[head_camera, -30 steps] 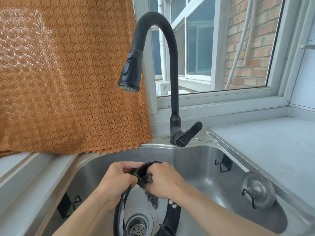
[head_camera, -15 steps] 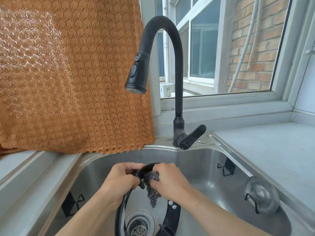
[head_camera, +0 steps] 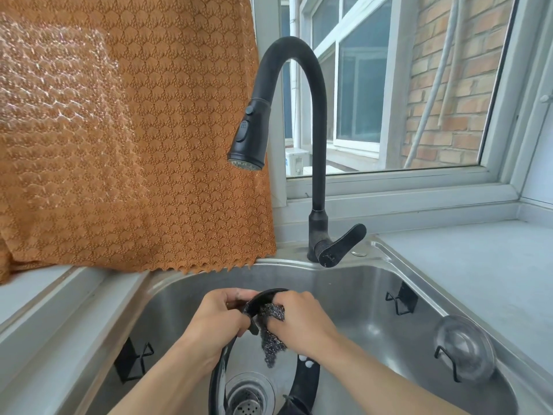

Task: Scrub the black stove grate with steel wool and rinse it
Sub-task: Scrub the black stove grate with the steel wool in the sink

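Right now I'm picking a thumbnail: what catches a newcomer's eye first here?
The tall black faucet arching over the steel sink, and the orange cloth hanging at left. Below, the left hand grips the black grate while the right hand presses steel wool on it.

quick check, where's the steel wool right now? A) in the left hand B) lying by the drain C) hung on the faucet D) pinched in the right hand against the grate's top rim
D: the right hand pinches the steel wool against the top rim of the grate, which the left hand grips over the sink.
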The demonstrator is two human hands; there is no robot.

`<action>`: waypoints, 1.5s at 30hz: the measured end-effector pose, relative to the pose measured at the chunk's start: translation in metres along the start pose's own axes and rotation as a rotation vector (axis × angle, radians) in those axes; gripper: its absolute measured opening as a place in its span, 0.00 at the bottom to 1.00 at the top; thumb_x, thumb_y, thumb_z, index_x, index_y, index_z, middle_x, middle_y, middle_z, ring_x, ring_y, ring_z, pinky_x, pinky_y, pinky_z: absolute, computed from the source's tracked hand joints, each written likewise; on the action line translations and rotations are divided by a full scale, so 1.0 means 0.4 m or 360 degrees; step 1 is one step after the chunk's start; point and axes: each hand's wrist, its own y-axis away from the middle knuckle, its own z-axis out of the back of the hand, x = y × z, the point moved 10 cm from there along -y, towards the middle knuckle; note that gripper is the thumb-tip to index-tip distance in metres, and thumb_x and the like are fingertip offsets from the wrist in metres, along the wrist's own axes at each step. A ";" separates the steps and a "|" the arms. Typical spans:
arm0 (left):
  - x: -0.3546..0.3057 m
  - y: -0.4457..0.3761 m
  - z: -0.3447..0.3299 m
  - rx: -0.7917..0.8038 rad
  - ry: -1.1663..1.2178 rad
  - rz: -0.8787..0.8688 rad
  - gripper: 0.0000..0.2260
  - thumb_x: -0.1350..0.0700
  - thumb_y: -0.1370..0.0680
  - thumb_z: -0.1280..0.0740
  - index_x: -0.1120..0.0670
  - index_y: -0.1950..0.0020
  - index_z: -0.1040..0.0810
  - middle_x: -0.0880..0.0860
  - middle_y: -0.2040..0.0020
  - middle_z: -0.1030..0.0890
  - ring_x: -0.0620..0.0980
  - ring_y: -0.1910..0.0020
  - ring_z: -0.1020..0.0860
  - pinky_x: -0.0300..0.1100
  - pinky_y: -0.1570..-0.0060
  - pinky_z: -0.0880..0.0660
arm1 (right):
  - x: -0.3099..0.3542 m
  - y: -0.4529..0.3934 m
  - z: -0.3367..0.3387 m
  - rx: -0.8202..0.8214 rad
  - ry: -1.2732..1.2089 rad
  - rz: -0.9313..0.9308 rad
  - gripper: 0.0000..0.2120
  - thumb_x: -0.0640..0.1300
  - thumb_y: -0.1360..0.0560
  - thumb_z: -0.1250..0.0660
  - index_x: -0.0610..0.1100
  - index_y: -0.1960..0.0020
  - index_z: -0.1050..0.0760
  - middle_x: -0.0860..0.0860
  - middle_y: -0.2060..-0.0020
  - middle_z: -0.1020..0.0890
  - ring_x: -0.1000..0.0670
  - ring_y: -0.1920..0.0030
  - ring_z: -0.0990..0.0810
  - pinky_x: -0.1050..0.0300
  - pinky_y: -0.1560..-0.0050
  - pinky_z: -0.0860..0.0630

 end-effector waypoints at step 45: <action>0.038 0.004 0.032 -0.0066 -0.0179 0.0207 0.28 0.77 0.38 0.44 0.57 0.50 0.15 0.63 0.55 0.15 0.59 0.59 0.17 0.49 0.57 0.28 | -0.209 0.024 -0.003 0.0367 -0.0329 -0.0818 0.08 0.44 0.27 0.28 0.41 0.57 0.25 0.44 0.57 0.18 0.41 0.58 0.14 0.48 0.58 0.14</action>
